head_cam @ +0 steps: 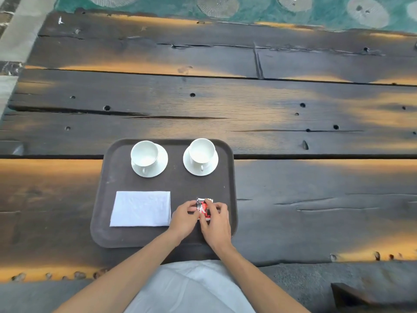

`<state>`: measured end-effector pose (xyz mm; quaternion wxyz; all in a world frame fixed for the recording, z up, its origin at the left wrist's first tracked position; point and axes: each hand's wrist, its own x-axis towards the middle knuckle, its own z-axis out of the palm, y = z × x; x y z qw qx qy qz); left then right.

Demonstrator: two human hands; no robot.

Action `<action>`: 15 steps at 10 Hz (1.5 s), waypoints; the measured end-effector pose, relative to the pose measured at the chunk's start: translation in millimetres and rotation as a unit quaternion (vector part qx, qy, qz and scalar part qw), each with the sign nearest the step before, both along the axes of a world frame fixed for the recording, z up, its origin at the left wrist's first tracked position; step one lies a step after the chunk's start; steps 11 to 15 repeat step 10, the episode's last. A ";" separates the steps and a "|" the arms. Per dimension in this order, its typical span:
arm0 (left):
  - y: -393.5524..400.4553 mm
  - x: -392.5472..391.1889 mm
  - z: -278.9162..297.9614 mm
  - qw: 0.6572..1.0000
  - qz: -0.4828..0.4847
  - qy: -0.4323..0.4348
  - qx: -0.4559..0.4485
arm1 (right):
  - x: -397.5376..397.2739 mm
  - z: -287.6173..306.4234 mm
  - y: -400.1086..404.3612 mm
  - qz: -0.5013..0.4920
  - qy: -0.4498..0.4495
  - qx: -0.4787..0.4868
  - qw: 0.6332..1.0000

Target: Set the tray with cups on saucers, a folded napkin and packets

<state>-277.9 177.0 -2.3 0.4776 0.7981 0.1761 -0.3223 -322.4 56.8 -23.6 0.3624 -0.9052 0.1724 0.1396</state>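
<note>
Your tray [108,199] is a dark, matte brown. On it you have two plain white cups [144,153] [201,151] on plain white saucers [161,164] [187,163], and a white napkin [141,208]. The packets [203,208] between your hands are red with silver and white. The worktop [293,123] is near-black wood with amber-orange patches. Beyond it lies teal carpet [171,5] with pale grey round motifs.

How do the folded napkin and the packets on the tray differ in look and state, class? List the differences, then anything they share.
The folded napkin is plain white; the packets are red, white and silver. The napkin lies untouched; the packets are held between the left hand and right hand. The napkin looks far larger. Both sit on the near half of the tray.
</note>
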 end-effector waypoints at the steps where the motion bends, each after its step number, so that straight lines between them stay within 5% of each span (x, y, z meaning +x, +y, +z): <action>1: -1.8 -3.4 3.0 1.000 0.001 -0.013 -0.012 | -0.3 0.0 1.1 0.001 0.006 0.001 1.000; 5: 0.1 -1.8 11.0 0.998 -0.032 -0.044 0.003 | 19.2 1.7 4.7 -0.095 0.017 0.080 0.992; 8: 15.2 6.0 16.0 0.997 -0.060 -0.028 0.026 | 25.8 8.0 4.6 -0.074 0.024 0.094 0.993; 10: 32.9 6.7 33.1 0.980 -0.123 -0.136 0.080 | 28.5 30.3 -12.2 -0.003 -0.032 0.063 0.997; 15: 32.9 6.7 33.1 0.980 -0.123 -0.136 0.080 | 28.5 30.3 -12.2 -0.003 -0.032 0.063 0.997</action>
